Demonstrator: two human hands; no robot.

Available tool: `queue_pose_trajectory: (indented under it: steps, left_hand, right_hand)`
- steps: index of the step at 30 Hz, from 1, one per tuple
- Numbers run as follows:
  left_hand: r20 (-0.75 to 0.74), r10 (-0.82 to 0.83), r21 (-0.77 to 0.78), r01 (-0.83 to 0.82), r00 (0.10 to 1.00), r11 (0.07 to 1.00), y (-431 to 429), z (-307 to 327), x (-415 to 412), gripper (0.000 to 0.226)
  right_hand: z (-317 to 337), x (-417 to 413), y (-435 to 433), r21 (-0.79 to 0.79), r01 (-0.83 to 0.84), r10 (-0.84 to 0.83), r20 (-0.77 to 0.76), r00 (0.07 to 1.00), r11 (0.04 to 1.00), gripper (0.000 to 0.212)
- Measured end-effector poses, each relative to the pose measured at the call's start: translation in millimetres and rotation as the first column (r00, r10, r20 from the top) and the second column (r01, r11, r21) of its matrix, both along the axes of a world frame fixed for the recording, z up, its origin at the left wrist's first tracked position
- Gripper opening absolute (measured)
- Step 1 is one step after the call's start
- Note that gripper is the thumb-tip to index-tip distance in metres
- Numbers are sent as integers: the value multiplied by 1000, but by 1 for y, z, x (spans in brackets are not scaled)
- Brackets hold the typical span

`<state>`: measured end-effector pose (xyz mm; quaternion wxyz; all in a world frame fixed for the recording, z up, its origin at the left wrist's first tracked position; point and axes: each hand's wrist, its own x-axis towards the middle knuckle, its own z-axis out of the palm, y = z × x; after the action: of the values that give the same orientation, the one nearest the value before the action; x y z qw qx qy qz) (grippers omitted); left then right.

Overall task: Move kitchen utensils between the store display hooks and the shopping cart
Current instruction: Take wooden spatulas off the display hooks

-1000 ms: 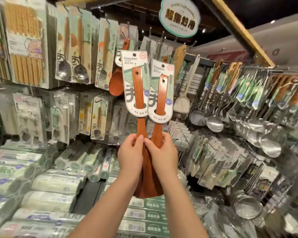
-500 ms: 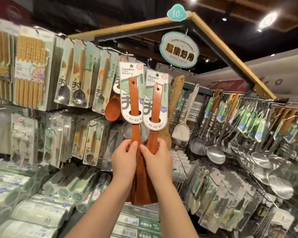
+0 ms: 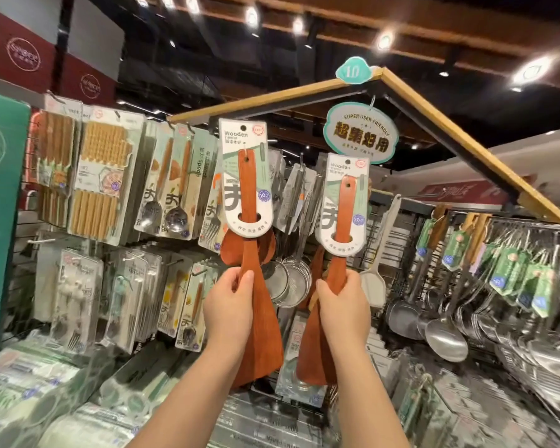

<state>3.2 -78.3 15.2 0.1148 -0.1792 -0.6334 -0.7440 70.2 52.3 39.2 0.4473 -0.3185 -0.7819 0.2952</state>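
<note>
Reddish-brown left spatula (image 3: 247,202) (label card on handle) upright at 11 o'clock, left hand (image 3: 228,305) curled round its neck | right spatula (image 3: 345,215) at 1 o'clock, right hand (image 3: 343,305) curled round its neck | spatulas apart | steel ladles (image 3: 446,341) hang at 4 o'clock

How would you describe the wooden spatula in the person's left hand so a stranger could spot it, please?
Start at the oval sign hanging from the peaked wooden frame. Below it, two carded wooden spatulas are held up. The left hand grips the higher spatula, further left; the lower spatula, in the right hand, sits directly under the sign.
</note>
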Motion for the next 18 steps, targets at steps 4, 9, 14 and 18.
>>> queue_pose_trajectory:
  steps: [4,9,14,18]
  left_hand:
    - [15,-4,-14,5,1000,1000,4,1,-4,25]
    - [22,-16,-10,17,1000,1000,9,0,-10,22]
    - [39,-26,-23,26,999,999,10,-1,-9,25]
    - [28,-36,-24,37,999,999,11,-2,-9,22]
  right_hand:
    - [5,-10,10,19,31,-32,56,998,999,27]
    - [10,-20,18,38,56,-60,116,991,998,25]
    - [3,-21,16,49,63,-68,112,991,997,26]
    - [-4,-17,14,39,57,-60,83,995,998,28]
